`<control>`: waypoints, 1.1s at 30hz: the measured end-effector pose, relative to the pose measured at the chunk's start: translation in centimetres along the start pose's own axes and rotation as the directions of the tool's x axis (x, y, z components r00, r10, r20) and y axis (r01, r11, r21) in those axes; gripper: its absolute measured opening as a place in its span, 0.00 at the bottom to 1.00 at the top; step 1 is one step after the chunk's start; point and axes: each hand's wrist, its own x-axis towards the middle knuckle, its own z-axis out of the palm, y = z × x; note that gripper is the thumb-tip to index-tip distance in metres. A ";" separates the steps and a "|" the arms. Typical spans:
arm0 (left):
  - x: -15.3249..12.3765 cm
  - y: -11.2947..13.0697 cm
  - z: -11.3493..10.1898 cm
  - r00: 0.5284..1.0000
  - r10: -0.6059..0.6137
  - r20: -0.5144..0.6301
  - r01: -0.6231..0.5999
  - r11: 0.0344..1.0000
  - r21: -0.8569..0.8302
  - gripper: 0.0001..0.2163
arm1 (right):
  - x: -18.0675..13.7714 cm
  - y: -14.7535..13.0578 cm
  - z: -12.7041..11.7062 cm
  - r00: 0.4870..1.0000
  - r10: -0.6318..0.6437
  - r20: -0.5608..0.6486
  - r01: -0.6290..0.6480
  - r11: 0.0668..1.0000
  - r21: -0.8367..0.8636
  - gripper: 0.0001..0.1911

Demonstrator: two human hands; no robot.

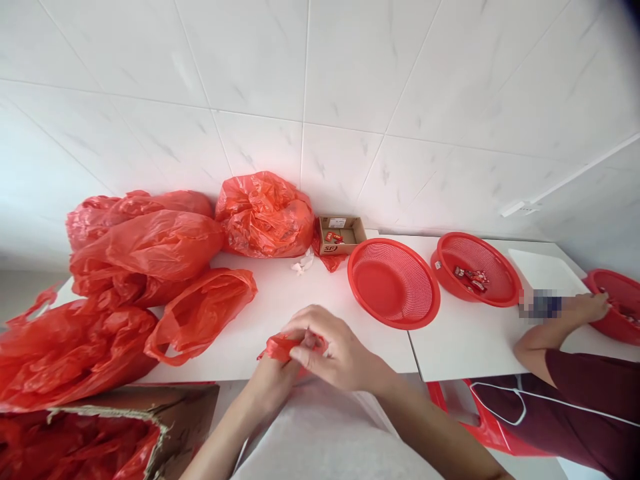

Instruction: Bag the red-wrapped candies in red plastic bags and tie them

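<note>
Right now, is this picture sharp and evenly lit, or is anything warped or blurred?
Head view: bright, even light, soft shadows; the wide lens bows the table edge and wall tiles; the top right corner darkens; a pixelated patch sits on the co-worker's arm; the left hand, right hand and red bag look sharp.

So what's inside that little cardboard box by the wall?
The cardboard box holds a few small red packets. Its front wall hides part of the floor.
</note>
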 end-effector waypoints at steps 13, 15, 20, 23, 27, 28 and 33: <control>0.0 -0.3 -1.4 0.988 -0.156 0.007 0.154 0.963 -0.220 0.17 | -2.2 1.0 -1.7 0.973 0.230 0.022 -0.231 0.961 0.151 0.03; -0.1 0.0 -1.7 0.991 -0.126 0.040 0.130 0.984 -0.118 0.13 | -2.0 0.5 -2.0 0.976 0.200 0.085 -0.212 0.964 0.161 0.05; -0.4 -0.4 -2.0 0.993 0.055 0.107 -0.074 0.980 0.185 0.09 | -1.3 2.6 -0.7 0.981 0.194 0.026 -0.195 0.980 0.026 0.14; -0.3 -0.9 -2.1 0.991 0.136 0.017 -0.134 0.939 0.315 0.12 | -1.1 4.3 0.6 0.968 0.249 0.025 -0.249 0.968 -0.002 0.18; 0.0 -1.3 -2.4 0.914 0.336 -0.226 -0.206 0.866 0.455 0.09 | -1.1 4.9 1.1 0.930 0.352 0.105 -0.366 0.914 0.177 0.20; 0.1 -1.3 -2.4 0.891 0.380 -0.250 -0.228 0.848 0.478 0.09 | -1.1 4.8 1.0 0.930 0.340 0.136 -0.363 0.905 0.220 0.19; 0.2 -1.7 -2.3 0.890 0.435 -0.136 -0.311 0.798 0.516 0.16 | -1.2 4.2 -0.3 0.949 0.299 0.104 -0.315 0.915 0.251 0.17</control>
